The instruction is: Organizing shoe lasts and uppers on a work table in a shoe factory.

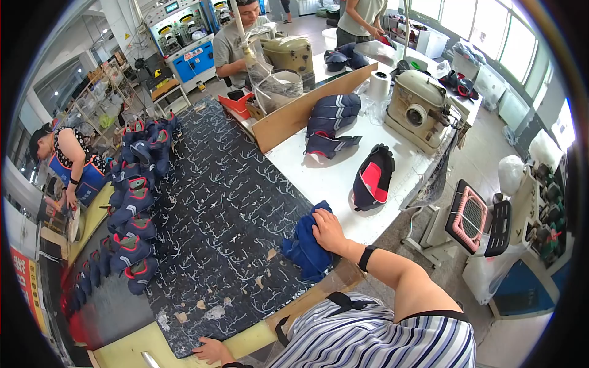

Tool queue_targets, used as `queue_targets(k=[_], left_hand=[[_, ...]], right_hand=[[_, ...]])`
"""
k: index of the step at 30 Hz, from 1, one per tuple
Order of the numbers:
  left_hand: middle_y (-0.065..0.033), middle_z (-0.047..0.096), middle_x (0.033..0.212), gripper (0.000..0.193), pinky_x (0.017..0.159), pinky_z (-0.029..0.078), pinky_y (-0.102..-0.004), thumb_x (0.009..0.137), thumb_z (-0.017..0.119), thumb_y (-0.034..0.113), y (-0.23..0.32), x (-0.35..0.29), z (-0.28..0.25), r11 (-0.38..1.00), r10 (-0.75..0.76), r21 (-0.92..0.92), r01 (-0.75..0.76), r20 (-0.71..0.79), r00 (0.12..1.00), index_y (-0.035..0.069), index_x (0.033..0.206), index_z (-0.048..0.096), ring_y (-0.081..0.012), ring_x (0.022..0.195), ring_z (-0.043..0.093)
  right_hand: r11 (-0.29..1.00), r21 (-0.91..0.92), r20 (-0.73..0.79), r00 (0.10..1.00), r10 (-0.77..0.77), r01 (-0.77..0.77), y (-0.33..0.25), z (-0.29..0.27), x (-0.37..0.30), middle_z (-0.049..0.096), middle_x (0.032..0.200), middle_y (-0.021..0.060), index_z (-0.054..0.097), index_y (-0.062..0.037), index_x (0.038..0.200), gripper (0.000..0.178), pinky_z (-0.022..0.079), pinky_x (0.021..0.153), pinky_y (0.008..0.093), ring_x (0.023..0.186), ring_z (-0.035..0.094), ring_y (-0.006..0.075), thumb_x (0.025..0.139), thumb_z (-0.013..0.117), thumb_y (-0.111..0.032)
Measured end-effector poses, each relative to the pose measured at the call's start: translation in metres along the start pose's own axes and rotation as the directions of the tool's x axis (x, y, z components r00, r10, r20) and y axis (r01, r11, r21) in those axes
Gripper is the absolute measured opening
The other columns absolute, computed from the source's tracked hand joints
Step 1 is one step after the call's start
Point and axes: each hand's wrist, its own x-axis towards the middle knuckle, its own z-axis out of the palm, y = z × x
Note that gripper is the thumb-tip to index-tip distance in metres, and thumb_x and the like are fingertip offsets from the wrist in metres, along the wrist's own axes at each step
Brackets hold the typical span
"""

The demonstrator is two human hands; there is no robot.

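Workshop machines and benches surround the black mat (211,202) in front of you. Your right hand (329,231) lies over a bunched blue cloth (305,247) at the mat's near right corner, its fingers loosely extended on top; you cannot tell whether they pinch a fold. Your left hand (210,350) rests at the mat's near left corner, and whether it closes on the edge does not show.

Judging by what lies there, your mat looks far from clear: pale thread ends cover nearly all of it, and light scraps (214,313) sit near its left corner. Navy uppers (136,200) stand massed along the mat's left side; a red-lined upper (374,178) lies right of the mat, on the white table (288,169).

For moving, the mat's middle gives you low, open room. Uppers hem its left edge, and an upright wooden board (307,112) runs away from its right edge.
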Motion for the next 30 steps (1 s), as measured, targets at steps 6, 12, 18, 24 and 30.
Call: queue_targets(k=[6,12,18,24,30], left_hand=[[-0.0162,0.041,0.135,0.067,0.091,0.035,-0.0547,0.091,0.032,0.054,-0.002,0.011,0.022,0.984,-0.045,0.168,0.051,-0.036,0.998,0.005,0.136,0.033,-0.0299,0.124,0.038],[-0.0169,0.041,0.134,0.068,0.092,0.034,-0.0551,0.090,0.032,0.055,-0.003,0.011,0.019,0.990,-0.043,0.133,0.049,-0.045,0.998,0.004,0.136,0.034,-0.0308,0.124,0.039],[-0.0172,0.042,0.131,0.068,0.092,0.034,-0.0555,0.090,0.031,0.054,-0.008,0.017,0.028,0.991,-0.031,0.130,0.041,-0.079,0.996,0.003,0.135,0.033,-0.0310,0.123,0.039],[-0.0163,0.044,0.129,0.065,0.090,0.036,-0.0552,0.091,0.032,0.053,-0.008,0.011,0.019,0.989,-0.038,0.136,0.051,-0.095,0.995,0.004,0.133,0.035,-0.0301,0.120,0.041],[-0.0154,0.041,0.134,0.067,0.089,0.035,-0.0567,0.090,0.033,0.054,-0.003,0.009,0.018,0.993,-0.044,0.110,0.050,-0.052,0.998,0.005,0.136,0.034,-0.0306,0.124,0.038]], right_hand=[[0.999,-0.025,-0.322,0.947,0.014,-0.023,0.010,-0.031,0.022,0.050,0.119,0.0205,0.047,0.0028,0.117,0.050,0.035,0.095,0.0424,0.112,0.046,0.0367,0.073,0.064,-0.010],[0.827,-0.060,-0.478,0.743,0.468,-0.560,0.092,-0.095,0.048,0.053,0.115,0.0211,0.041,0.0022,0.122,0.064,0.036,0.092,0.0446,0.107,0.048,0.0374,0.073,0.071,-0.023],[0.638,0.522,-0.039,0.732,0.681,-0.566,0.129,-0.105,0.030,0.064,0.082,0.0103,0.061,0.0027,0.081,0.022,0.043,0.076,0.0305,0.081,0.059,0.0205,0.074,0.063,-0.018],[-0.177,0.984,0.132,0.541,0.831,0.033,0.133,-0.112,0.028,0.055,0.067,0.0013,0.057,-0.0127,0.076,0.025,0.047,0.059,0.0287,0.060,0.055,0.0170,0.085,0.047,-0.034],[-0.275,0.960,0.260,0.206,0.943,0.047,0.138,-0.059,0.008,0.060,0.071,0.0045,0.055,-0.0113,0.079,0.029,0.048,0.056,0.0329,0.062,0.058,0.0197,0.087,0.043,-0.036]])
